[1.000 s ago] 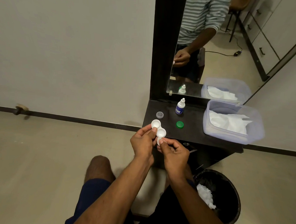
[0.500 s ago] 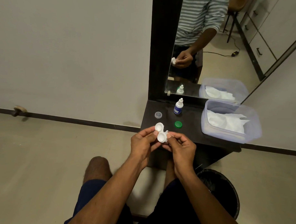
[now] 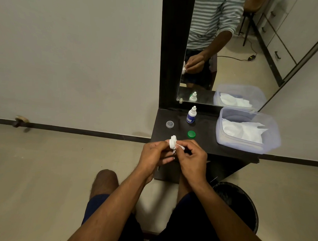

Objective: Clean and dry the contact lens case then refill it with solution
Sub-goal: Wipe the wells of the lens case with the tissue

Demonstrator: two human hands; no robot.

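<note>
Head view puts both hands together just over the near edge of the bench. The left hand has its grip curled round the small white plastic double-well contact lens case, holding it stood on edge, so its long axis runs nearly upright and the wells face toward the right hand. The right hand pinches a small wad of white tissue against that open face; it sits directly right of the case, touching it. Drying looks to be the step in hand, and the next rub would run sideways into the wells. Beyond the hands, on the dark bench, lie a round green cap and a clear round cap, with the small white dropper bottle of solution standing farther back. A clear plastic tub of tissues sits to the right.
</note>
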